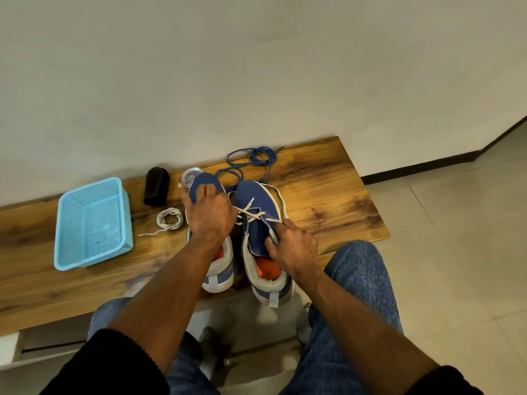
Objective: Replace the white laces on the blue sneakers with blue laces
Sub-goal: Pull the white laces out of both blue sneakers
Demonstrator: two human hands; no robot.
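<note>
Frame centre, on the tabletop: left hand grips the left sneaker; right hand fingers pinch the right sneaker by its white lace.

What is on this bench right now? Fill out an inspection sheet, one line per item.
Surface: wooden bench, against a wall.
Job's things: two blue sneakers; the right one has a white lace part threaded; loose white lace; blue laces behind.
Clutter: blue basket, black brush, tin.
Grippers: left hand on the left sneaker; right hand grips the right sneaker.
Cables: nothing seen.
Surroundings: tiled floor.
</note>
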